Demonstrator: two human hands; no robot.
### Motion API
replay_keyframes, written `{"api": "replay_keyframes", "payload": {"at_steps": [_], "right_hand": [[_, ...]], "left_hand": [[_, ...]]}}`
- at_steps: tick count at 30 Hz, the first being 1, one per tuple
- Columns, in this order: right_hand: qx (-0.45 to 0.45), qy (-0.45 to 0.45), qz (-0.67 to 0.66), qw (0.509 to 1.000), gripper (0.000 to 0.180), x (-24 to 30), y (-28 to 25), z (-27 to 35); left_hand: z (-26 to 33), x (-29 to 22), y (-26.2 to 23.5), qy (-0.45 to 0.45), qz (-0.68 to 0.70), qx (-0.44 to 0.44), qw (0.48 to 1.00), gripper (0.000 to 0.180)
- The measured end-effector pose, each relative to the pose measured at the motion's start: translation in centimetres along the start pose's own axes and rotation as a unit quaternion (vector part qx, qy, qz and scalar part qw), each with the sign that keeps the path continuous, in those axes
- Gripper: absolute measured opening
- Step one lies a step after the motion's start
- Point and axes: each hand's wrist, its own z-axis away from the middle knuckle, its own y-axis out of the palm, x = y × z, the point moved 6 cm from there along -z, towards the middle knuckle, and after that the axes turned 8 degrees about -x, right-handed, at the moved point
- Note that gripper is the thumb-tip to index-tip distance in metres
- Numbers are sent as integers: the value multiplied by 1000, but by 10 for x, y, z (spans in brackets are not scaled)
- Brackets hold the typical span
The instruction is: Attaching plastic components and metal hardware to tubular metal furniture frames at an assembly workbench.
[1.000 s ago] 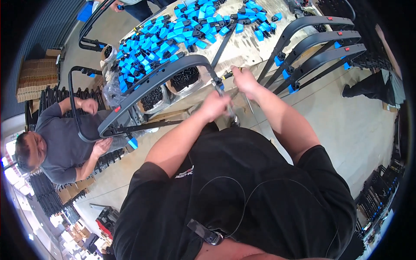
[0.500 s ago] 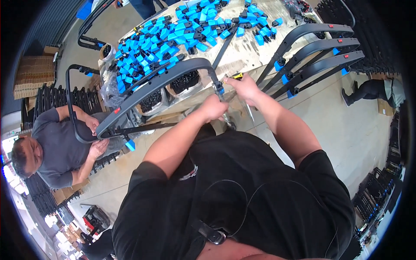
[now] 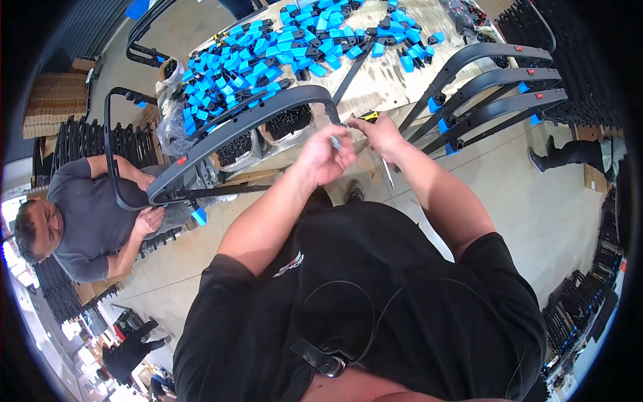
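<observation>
My right hand (image 3: 381, 137) is closed around a screwdriver (image 3: 370, 117) with a yellow and black handle; its thin shaft comes out below the fist. Palm up and fingers curled, my left hand (image 3: 326, 155) has a small shiny metal piece (image 3: 336, 141) in it, whose exact kind I cannot make out. Both hands are at the near end of a dark curved frame (image 3: 248, 125) with a red button. At the frame's far left end, a co-worker's hand (image 3: 149, 220) grips it.
Blue and black plastic parts (image 3: 268, 50) are heaped on the wooden table (image 3: 395, 90). Bags of small black pieces (image 3: 288, 124) stand along its near edge. Several similar curved frames (image 3: 492, 87) lean at the right. Another person's legs (image 3: 569, 144) show farther right.
My left hand has turned palm up and drawn slightly off the frame's end. My right hand has barely moved. The co-worker's hands have shifted a little on the frame.
</observation>
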Motion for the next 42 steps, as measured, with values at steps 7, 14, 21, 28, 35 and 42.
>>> {"api": "replay_keyframes", "payload": {"at_steps": [7, 14, 21, 28, 35, 42], "right_hand": [[33, -80, -76, 993, 36, -19, 3, -18], [-11, -106, -38, 994, 40, -14, 1, -14], [-25, -125, -84, 988, 53, -48, 0, -43], [99, -102, -106, 984, 51, -58, 15, -37], [-16, -166, 90, 982, 46, -94, 10, -22], [32, -35, 80, 996, 54, -41, -22, 65]], "left_hand": [[-24, 17, -27, 193, -646, -114, 730, 14], [-15, 10, -28, 254, -588, -91, 763, 15], [-24, 16, -22, 156, -659, -141, 722, 27], [-13, 13, -29, 345, -671, -200, 625, 23], [-25, 17, -36, 329, -689, -269, 587, 35], [-19, 19, -36, 351, -714, -288, 534, 42]]}}
